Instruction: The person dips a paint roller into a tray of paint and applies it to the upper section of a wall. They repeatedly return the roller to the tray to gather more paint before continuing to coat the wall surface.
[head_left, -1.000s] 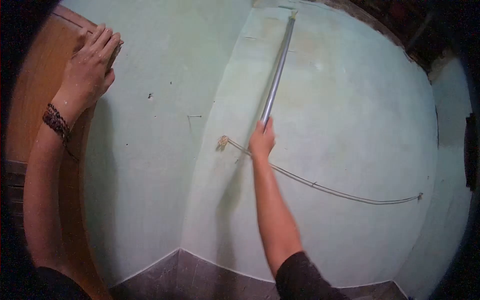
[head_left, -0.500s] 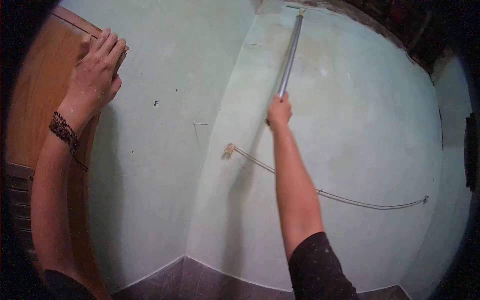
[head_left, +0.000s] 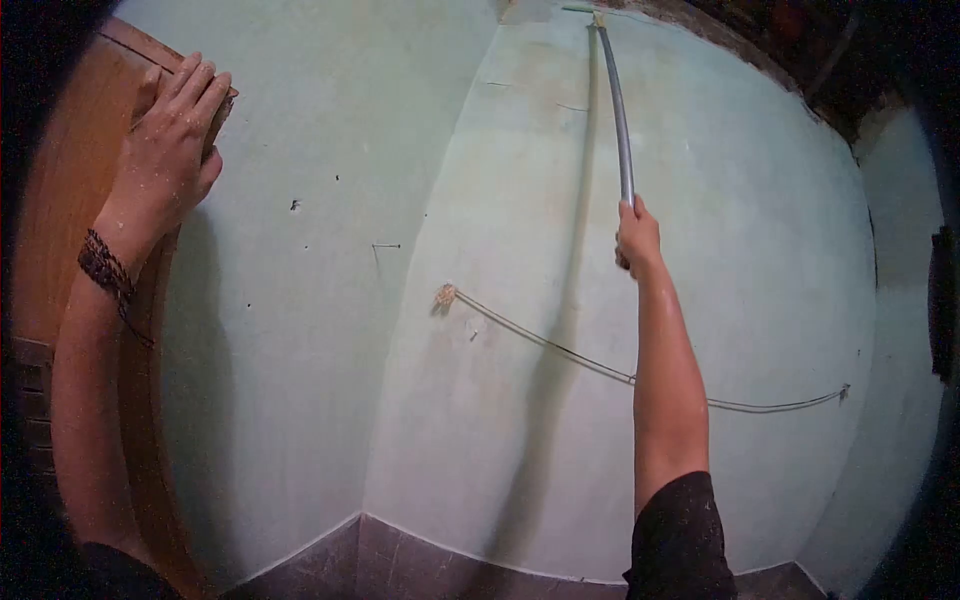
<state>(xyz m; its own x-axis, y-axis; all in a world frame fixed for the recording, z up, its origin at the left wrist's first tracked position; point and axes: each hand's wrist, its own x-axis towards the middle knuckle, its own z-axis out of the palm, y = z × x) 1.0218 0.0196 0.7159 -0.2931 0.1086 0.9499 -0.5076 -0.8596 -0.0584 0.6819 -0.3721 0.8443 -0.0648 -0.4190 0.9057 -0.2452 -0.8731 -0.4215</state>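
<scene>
My right hand (head_left: 638,237) is closed around the lower end of a long grey pole (head_left: 619,120). The pole rises up the pale green wall to a yellowish joint (head_left: 599,20) and a thin greenish bar-shaped head (head_left: 577,10) near the wall's top edge. What kind of tool it is, I cannot make out for certain. On the left, my left hand (head_left: 170,140) grips the upper corner of a brown wooden cabinet (head_left: 75,190), its fingers laid over the edge and its thumb on the side. A dark braided bracelet (head_left: 105,268) circles that wrist.
A sagging cord (head_left: 540,340) runs across the wall from a frayed knot (head_left: 445,296) to a fixing (head_left: 845,390) at right. A nail (head_left: 386,246) sticks out near the corner. Dark roofing (head_left: 780,40) lies above the wall, purplish panelling (head_left: 420,560) below.
My right hand has moved right with the pole, whose lower end now leans right. Its head has shifted slightly left in view. My left hand stays on the cabinet corner; the view has turned slightly.
</scene>
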